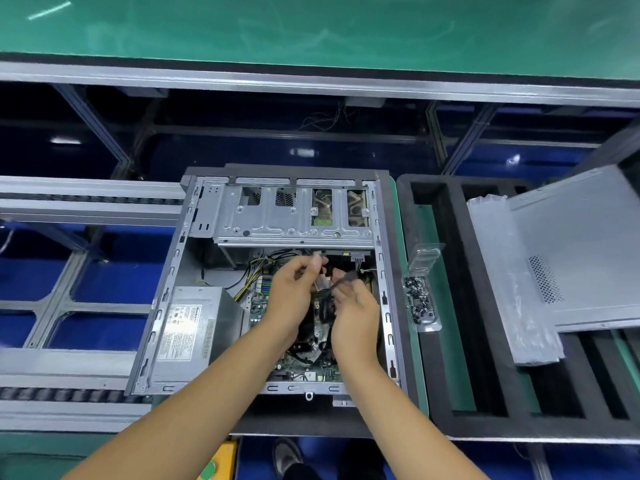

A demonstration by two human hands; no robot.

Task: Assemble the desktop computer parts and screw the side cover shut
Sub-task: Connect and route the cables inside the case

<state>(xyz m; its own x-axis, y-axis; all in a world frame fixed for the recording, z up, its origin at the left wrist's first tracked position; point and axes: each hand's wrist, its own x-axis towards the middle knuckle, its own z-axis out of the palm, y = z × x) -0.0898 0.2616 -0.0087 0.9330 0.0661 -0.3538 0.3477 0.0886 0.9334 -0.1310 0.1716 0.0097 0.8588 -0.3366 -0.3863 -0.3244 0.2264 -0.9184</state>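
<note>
Above the open computer case [277, 289], which lies on its side on a dark pallet, both hands work over the motherboard [311, 344]. Left hand [292, 292]: fingers curled, thumb and fingertips pinching a small pale connector [317, 255] just below the drive cage [294, 216]. Right hand [355, 306]: palm turned up, fingers loosely curled around a black cable [337, 284] that runs from its fingertips down toward the board. Power supply [192, 327]: seated in the case's near-left corner, label facing up, with yellow and black wires [247, 275] leading from it toward the board. Side cover [575, 247]: a grey metal panel with a perforated vent patch, resting tilted on the black foam tray [485, 415] to the right of the case, well apart from it. Screws [419, 299]: a cluster of small dark pieces in a clear plastic holder, between the case and the foam tray. Grey bagged stack [512, 282]: lies on the tray, partly under the side cover.
</note>
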